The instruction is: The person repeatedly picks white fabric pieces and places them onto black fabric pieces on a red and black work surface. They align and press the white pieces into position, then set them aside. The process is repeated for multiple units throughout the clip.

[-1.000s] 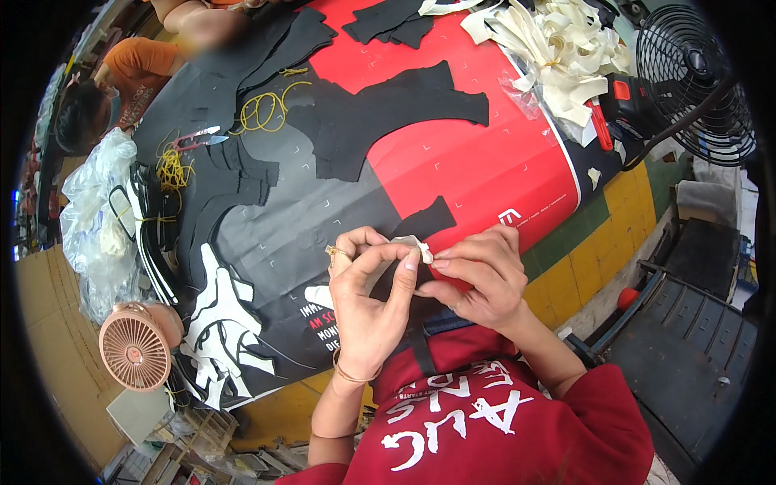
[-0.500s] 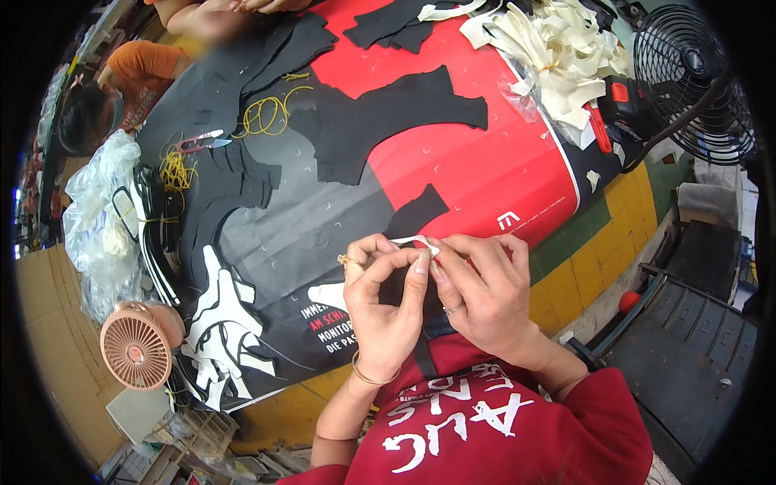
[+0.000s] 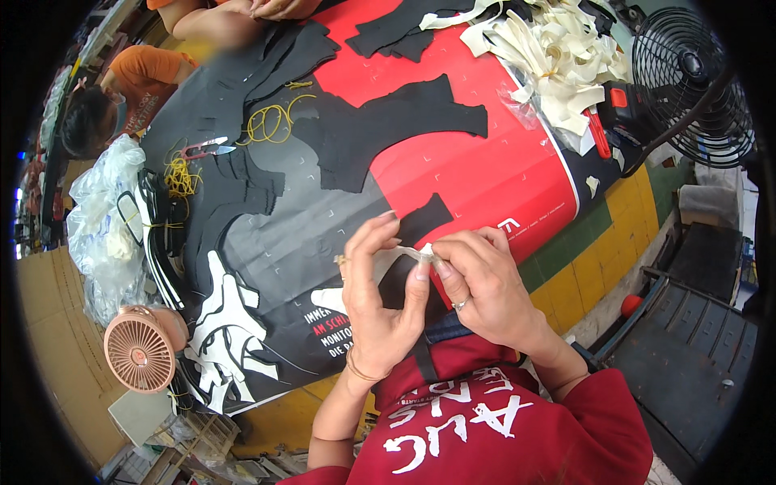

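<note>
black and red, a printed mat (image 3: 517, 182) spreads out beyond the grip, its near edge at the wearer's red shirt (image 3: 485, 420). right hand (image 3: 497, 291): thumb and forefinger are together, pinched on the end of a pale strip (image 3: 426, 250). left hand (image 3: 380, 319): thumb and fingers stand apart, the thumb tip right by that pinch, and the strip runs back between them (how far it goes behind the fingers, i cannot tell). the strip is held up above the mat's near part.

just beyond the grip lies a small black piece (image 3: 428, 212); farther out, past it, a large black piece (image 3: 388, 125) spans both colours. left of the grip are white pieces (image 3: 230, 323) in an overlapping heap, and past those a pink fan (image 3: 139, 349). far to the left and beyond are snips (image 3: 206, 149), yellow cord (image 3: 179, 176) and a clear bag (image 3: 105, 210). well beyond the grip to the right sit cream scraps (image 3: 558, 65), with a black fan (image 3: 691, 73) farther right. someone in an orange top (image 3: 145, 77) is at the far left.
</note>
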{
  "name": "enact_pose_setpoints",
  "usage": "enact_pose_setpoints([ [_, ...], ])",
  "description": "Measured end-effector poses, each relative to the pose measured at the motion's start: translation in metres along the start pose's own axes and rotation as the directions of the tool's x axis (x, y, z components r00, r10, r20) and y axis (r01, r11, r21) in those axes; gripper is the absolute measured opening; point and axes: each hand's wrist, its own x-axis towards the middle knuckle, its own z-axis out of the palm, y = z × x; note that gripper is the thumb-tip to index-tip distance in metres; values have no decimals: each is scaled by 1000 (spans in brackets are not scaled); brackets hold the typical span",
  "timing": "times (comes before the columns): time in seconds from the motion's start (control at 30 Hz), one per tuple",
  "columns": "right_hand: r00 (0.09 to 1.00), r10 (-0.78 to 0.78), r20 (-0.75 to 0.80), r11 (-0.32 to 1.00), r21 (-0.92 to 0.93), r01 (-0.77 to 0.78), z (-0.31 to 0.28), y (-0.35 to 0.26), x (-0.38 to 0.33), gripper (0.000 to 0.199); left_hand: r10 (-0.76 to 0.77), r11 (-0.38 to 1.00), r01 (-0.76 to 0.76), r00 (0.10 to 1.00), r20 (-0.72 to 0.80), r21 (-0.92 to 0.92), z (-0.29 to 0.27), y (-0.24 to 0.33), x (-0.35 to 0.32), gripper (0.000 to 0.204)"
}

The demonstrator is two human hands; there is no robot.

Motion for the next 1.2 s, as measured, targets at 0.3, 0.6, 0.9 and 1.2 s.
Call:
enact_pose_setpoints([
  [0.3,994,-107,-3,934,-342,100,-3,-1,1,28,56,960,-110,976,209,257,-11,-5,10,26],
  [0.6,997,-81,-15,952,-296,73,-6,-2,1,18,22,956,-91,970,241,279,-12,-9,18,19],
  [0.9,977,-102,-186,941,-337,35,-1,4,-3,25,43,967,-98,972,229,236,-10,-11,17,8],
  [1.2,957,-213,-198,867,-491,91,6,8,-3,20,72,945,-152,961,267,291,-8,-7,15,5],
])
